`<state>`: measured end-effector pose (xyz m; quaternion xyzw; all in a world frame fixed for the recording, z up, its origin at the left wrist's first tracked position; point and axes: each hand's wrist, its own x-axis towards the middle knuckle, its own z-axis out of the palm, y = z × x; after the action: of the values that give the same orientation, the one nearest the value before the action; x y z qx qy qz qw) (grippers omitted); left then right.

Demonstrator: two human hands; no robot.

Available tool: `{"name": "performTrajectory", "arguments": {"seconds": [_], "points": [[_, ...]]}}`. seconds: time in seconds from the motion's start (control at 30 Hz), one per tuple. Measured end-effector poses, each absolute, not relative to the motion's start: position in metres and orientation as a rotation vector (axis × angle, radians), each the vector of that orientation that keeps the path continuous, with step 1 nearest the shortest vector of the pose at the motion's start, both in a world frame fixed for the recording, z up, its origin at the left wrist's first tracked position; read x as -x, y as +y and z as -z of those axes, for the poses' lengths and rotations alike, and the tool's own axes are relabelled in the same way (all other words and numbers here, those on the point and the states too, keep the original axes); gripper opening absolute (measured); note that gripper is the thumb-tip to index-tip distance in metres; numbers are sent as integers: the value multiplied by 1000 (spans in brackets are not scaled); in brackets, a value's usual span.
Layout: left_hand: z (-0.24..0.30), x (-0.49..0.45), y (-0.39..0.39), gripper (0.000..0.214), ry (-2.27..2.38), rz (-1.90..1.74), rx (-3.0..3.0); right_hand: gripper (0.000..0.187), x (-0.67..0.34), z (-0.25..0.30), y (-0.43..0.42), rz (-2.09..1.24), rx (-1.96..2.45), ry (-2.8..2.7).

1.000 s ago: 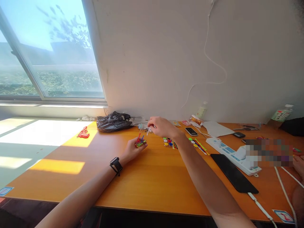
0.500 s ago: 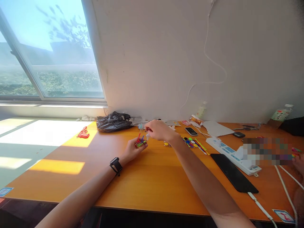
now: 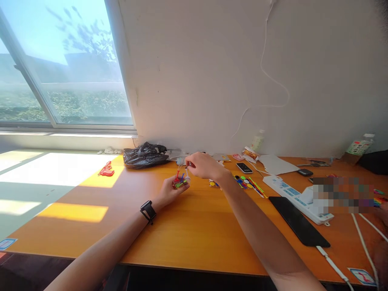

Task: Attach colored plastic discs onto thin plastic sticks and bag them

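My left hand (image 3: 170, 190) is closed around a small cluster of colourful plastic pieces (image 3: 179, 184), with red, blue and green parts showing. Thin red and blue stems stick up out of it. Just above and to the right, my right hand (image 3: 204, 165) pinches the top of a small white plastic piece (image 3: 187, 173), whose lower end is at the cluster. Whether the white piece is joined to it I cannot tell. Further right on the table lie yellow, blue and green round pieces (image 3: 242, 182) and coloured sticks (image 3: 257, 187).
A black plastic bag (image 3: 145, 155) lies behind my left hand, and a red toy gun (image 3: 106, 169) at the left. To the right are a white power strip (image 3: 287, 190), a black phone (image 3: 298, 221) on a cable, and a small black-faced device (image 3: 244, 167). Bottles stand by the wall.
The white piece has come down and now stands more upright against the cluster. My right hand has barely shifted. At the far right, a person's hand has pulled back from coloured pieces.
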<state>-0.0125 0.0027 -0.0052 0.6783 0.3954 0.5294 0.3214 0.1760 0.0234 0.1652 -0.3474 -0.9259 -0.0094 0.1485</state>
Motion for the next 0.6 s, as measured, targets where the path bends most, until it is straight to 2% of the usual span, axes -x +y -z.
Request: {"name": "performTrajectory", "arguments": {"seconds": [0.2,0.4,0.6], "points": [[3,12,5,43,1074,-1394,-1545,34,-186,-169,26,-109,877,-2585],[-4,15,2,49,1021,-1279,-1493,13,-191,-167,35,-400,703,-2642],[-6,14,-2,66,900,-1188,-1451,18,-191,-156,53,-563,634,-2596]]}}
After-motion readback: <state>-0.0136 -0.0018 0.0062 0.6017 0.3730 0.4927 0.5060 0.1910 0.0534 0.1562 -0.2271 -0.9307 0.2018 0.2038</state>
